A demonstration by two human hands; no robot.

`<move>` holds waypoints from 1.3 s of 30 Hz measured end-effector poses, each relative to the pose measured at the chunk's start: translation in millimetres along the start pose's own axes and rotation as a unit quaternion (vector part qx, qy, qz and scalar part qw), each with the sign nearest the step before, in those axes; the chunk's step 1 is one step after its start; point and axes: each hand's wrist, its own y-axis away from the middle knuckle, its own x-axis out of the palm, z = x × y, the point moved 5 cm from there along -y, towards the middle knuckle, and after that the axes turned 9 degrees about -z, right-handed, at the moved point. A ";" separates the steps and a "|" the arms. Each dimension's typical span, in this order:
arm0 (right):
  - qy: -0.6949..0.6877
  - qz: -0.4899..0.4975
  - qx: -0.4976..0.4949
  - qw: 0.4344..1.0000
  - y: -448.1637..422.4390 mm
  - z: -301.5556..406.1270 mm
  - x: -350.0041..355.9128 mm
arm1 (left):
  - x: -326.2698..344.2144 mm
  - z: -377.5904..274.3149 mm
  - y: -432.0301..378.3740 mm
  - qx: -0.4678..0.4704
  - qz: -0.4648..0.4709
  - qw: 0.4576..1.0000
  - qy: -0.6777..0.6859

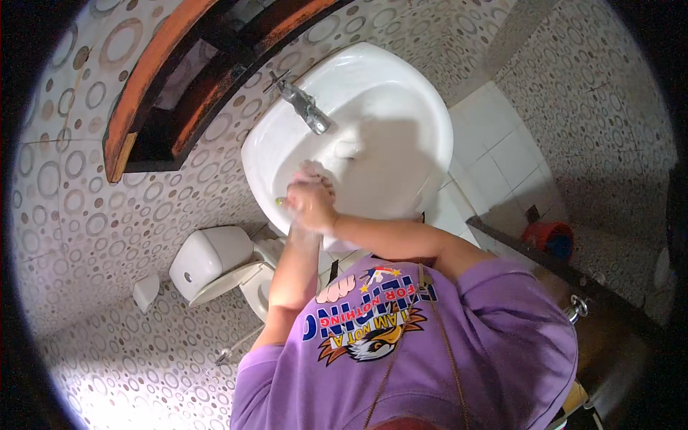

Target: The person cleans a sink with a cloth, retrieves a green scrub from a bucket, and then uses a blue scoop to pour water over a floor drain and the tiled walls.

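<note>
My right hand [313, 208] lies over my left hand [309, 174] at the left side of a white ceramic washbasin [371, 59]. Its fingers wrap around the left hand, and both are blurred. Whitish lather shows on the left hand and wrist. A small yellow-green spot [280, 202] sits at the edge of the right hand; I cannot tell what it is. Beyond the hands, a metal tap [309, 110] with a cross handle points into the bowl, with no stream visible beneath it. A small white object [346, 149] rests in the bowl near the tap.
An orange and black wooden shelf frame [145, 107] juts from the tiled wall at upper left. Left of me stands a toilet with a white cistern [201, 260] and a raised lid [231, 282]. A red bucket [545, 239] stands beyond a low dark ledge [516, 242] at right.
</note>
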 end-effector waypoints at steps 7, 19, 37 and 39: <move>0.144 -0.054 -0.209 0.966 -3.6 72.7 -58.2 | -21.1 -7.2 9.5 -0.039 -0.203 0.896 -0.392; 0.434 -0.124 -0.171 0.876 -47.5 92.4 -124.3 | 36.5 -28.8 26.2 -0.048 -0.065 0.956 -0.281; 0.688 0.350 -0.256 0.582 -111.6 237.9 34.2 | -20.5 -1.6 -123.8 0.014 0.058 0.898 -0.436; 0.631 0.339 -0.256 0.649 -98.4 245.5 30.5 | -47.5 7.6 -134.9 -0.049 0.055 0.965 -0.253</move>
